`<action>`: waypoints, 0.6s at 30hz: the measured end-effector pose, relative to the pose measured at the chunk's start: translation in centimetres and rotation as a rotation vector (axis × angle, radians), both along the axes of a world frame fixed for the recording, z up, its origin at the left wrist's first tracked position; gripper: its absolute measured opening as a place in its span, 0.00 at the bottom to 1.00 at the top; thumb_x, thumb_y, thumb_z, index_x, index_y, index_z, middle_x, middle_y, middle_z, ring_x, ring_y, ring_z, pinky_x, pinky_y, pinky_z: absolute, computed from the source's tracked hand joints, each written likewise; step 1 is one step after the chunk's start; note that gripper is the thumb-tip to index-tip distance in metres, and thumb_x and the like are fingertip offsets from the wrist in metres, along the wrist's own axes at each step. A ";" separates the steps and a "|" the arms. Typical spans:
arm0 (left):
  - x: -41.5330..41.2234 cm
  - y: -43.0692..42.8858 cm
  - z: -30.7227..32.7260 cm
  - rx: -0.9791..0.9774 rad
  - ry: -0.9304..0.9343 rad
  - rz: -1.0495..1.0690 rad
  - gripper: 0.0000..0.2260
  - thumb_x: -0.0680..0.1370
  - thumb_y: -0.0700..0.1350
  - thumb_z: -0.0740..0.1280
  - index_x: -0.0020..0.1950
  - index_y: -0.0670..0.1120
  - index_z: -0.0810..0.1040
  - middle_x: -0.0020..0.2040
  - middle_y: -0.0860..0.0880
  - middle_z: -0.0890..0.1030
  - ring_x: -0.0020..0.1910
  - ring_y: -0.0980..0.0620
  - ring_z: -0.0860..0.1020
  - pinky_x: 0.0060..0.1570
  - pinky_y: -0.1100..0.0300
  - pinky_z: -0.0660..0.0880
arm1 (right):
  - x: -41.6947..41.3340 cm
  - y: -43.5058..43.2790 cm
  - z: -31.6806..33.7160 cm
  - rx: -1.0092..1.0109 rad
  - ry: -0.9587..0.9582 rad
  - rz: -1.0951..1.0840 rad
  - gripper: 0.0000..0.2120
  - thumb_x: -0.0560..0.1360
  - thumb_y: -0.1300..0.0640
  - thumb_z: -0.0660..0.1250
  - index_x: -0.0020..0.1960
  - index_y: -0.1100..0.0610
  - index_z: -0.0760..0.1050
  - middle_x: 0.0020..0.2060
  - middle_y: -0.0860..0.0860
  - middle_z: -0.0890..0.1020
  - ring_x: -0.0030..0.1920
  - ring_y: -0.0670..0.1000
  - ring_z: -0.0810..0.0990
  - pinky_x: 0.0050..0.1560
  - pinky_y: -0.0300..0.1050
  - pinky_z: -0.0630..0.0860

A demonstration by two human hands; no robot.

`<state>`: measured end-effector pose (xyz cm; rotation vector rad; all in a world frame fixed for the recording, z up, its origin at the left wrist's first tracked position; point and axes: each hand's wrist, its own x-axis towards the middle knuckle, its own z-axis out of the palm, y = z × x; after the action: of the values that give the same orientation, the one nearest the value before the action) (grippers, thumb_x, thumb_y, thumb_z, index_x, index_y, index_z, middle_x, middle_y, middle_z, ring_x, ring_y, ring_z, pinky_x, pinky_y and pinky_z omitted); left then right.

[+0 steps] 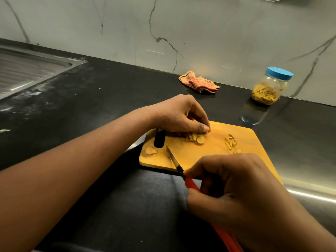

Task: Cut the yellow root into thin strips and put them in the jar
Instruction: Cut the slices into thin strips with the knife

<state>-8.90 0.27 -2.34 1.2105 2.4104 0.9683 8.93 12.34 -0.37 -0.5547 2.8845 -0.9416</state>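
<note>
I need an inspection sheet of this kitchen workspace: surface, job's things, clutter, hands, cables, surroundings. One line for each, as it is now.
Surface: black stone counter, some pale smears near the sink.
Job's things: yellow-stained wooden cutting board with yellow root slices and a few cut strips; clear jar with blue lid, lid on, partly filled with strips, standing apart from the board.
Clutter: crumpled orange striped cloth by the wall.
Hands: left hand presses on the slices; right hand holds the red-handled knife, tip over the board.
Cables: nothing seen.
Surroundings: steel sink drainboard at the left; grey marble wall behind.
</note>
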 end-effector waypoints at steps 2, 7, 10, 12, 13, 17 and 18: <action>-0.1 -0.2 0.2 0.022 -0.017 0.000 0.09 0.78 0.46 0.70 0.57 0.48 0.85 0.48 0.55 0.85 0.47 0.58 0.83 0.48 0.62 0.80 | 0.1 0.4 0.3 -0.029 0.003 0.007 0.10 0.66 0.48 0.72 0.47 0.47 0.82 0.31 0.43 0.82 0.31 0.46 0.81 0.28 0.38 0.74; -0.5 -1.0 1.2 0.010 -0.007 -0.030 0.08 0.77 0.45 0.72 0.55 0.48 0.85 0.53 0.55 0.85 0.56 0.59 0.81 0.62 0.55 0.76 | -0.5 3.5 3.3 -0.131 0.005 -0.021 0.10 0.61 0.50 0.74 0.43 0.46 0.82 0.30 0.53 0.82 0.26 0.51 0.80 0.26 0.50 0.78; -0.2 -1.2 2.0 -0.085 -0.002 -0.099 0.12 0.72 0.51 0.75 0.54 0.51 0.85 0.58 0.60 0.82 0.63 0.63 0.76 0.68 0.55 0.69 | -1.5 6.4 4.4 -0.131 0.086 -0.110 0.10 0.62 0.50 0.75 0.43 0.45 0.82 0.29 0.53 0.83 0.26 0.52 0.81 0.25 0.48 0.79; -0.1 -1.1 2.2 -0.149 0.021 -0.118 0.15 0.69 0.54 0.76 0.55 0.53 0.85 0.61 0.62 0.79 0.66 0.64 0.72 0.68 0.56 0.65 | -2.0 7.6 4.2 -0.146 0.113 -0.152 0.12 0.62 0.45 0.76 0.44 0.46 0.82 0.32 0.55 0.83 0.28 0.53 0.81 0.27 0.47 0.80; -0.1 -0.9 2.1 -0.177 0.040 -0.125 0.15 0.69 0.53 0.77 0.55 0.54 0.85 0.62 0.62 0.78 0.67 0.63 0.71 0.68 0.57 0.64 | -2.2 7.9 3.8 -0.177 0.107 -0.163 0.15 0.60 0.43 0.74 0.45 0.47 0.82 0.33 0.56 0.82 0.28 0.54 0.81 0.27 0.46 0.80; -0.3 -0.4 1.6 -0.248 0.094 -0.162 0.13 0.73 0.49 0.75 0.56 0.55 0.84 0.67 0.61 0.75 0.71 0.60 0.67 0.69 0.59 0.61 | -2.9 8.7 1.8 -0.264 0.078 -0.161 0.14 0.61 0.49 0.74 0.45 0.52 0.83 0.31 0.58 0.82 0.27 0.55 0.81 0.28 0.45 0.81; -0.3 -0.3 1.5 -0.256 0.100 -0.163 0.12 0.73 0.48 0.75 0.56 0.55 0.84 0.68 0.61 0.74 0.72 0.60 0.66 0.67 0.60 0.60 | -3.0 8.9 1.5 -0.270 0.089 -0.163 0.12 0.62 0.51 0.74 0.45 0.53 0.83 0.30 0.58 0.82 0.27 0.54 0.82 0.28 0.44 0.80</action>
<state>-9.19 -0.06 -0.79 1.3604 2.3748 0.5445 5.92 21.20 1.12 -0.3887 2.9352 -1.3774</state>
